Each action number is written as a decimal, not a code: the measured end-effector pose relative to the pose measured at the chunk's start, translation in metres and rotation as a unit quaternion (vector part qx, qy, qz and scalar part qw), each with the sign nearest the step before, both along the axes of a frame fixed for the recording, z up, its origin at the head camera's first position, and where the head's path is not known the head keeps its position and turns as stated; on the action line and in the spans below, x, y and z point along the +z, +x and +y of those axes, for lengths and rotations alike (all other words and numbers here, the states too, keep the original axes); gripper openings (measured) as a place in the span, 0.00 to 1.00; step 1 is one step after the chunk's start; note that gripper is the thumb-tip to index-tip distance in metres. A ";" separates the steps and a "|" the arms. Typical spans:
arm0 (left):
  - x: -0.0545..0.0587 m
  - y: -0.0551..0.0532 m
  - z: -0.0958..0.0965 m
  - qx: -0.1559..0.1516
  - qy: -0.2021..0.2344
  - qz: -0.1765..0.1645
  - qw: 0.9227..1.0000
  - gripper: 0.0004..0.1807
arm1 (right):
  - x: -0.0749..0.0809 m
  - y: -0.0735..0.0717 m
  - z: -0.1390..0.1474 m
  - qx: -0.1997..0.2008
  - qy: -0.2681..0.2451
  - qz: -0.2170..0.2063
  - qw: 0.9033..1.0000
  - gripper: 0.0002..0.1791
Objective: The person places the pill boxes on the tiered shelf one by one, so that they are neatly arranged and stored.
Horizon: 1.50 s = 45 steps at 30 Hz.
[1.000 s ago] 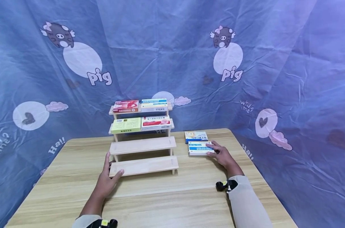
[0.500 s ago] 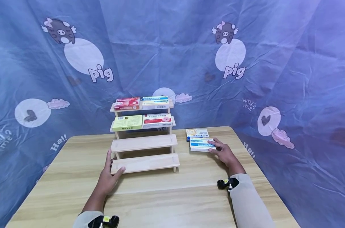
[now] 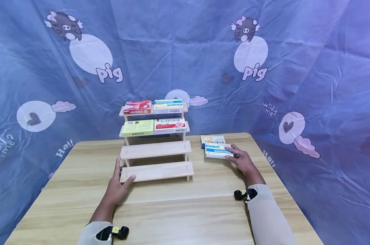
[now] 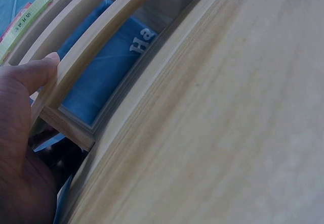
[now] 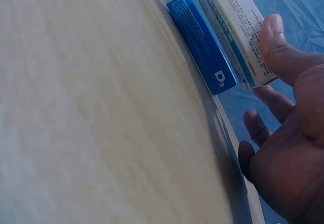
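My left hand (image 3: 117, 185) grips the left end of the lowest step of a stepped wooden rack (image 3: 157, 172); in the left wrist view the thumb lies on that step's top and the fingers reach behind its end. On the right, my right hand (image 3: 243, 162) pinches the right end of a white and blue medicine box (image 3: 218, 150), thumb on one face. Behind it, partly covered, is another medicine box (image 3: 212, 139) with an orange and white top; the right wrist view shows the blue side of this D3 box (image 5: 202, 44) right below the held one.
The rack's top step carries a red box (image 3: 137, 107) and a white, blue and yellow box (image 3: 168, 106). One step down sit a green box (image 3: 138, 128) and a white and red box (image 3: 170, 126). A blue printed cloth (image 3: 179, 61) hangs behind the wooden table (image 3: 179, 217).
The white and blue medicine box has risen slightly in my right hand and covers more of the box behind it. My left hand keeps its grip on the rack. The head view has tilted down slightly.
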State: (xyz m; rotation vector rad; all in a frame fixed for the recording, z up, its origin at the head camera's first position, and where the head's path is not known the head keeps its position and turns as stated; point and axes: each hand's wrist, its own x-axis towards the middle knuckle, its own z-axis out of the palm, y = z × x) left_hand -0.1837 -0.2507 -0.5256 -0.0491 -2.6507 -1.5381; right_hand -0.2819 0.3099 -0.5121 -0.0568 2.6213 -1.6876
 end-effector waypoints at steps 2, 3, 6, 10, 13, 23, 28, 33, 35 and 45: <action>0.000 -0.001 0.000 0.000 0.000 0.001 1.000 0.60 | 0.001 -0.001 0.001 0.002 -0.004 0.003 1.000 0.30; 0.001 -0.001 0.000 0.000 0.001 0.002 1.000 0.60 | 0.002 -0.002 0.001 0.002 -0.003 0.004 1.000 0.30; 0.001 -0.003 0.001 0.001 0.005 0.002 1.000 0.60 | 0.005 -0.002 0.003 -0.003 -0.007 0.007 1.000 0.30; 0.003 -0.005 0.002 -0.001 0.008 0.002 1.000 0.60 | 0.009 -0.004 0.005 -0.014 -0.011 0.014 1.000 0.30; 0.003 -0.005 0.002 -0.001 0.010 0.000 1.000 0.60 | 0.012 -0.006 0.006 -0.016 -0.014 0.020 1.000 0.30; 0.008 -0.001 0.001 0.000 0.007 -0.010 1.000 0.60 | 0.022 -0.003 -0.003 -0.023 -0.006 0.041 0.999 0.29; 0.011 0.001 -0.002 -0.001 -0.003 -0.021 1.000 0.60 | 0.027 0.001 -0.008 -0.014 0.011 0.055 0.998 0.29; 0.010 0.001 -0.002 -0.003 -0.006 -0.019 1.000 0.60 | 0.034 0.004 -0.009 -0.014 0.010 0.068 0.998 0.30; 0.010 0.001 -0.002 -0.003 -0.007 -0.021 1.000 0.60 | 0.036 0.005 -0.008 -0.014 0.006 0.073 0.997 0.29; 0.008 0.001 0.001 -0.001 0.003 -0.024 1.000 0.60 | 0.040 0.005 -0.010 -0.013 0.006 0.088 0.996 0.29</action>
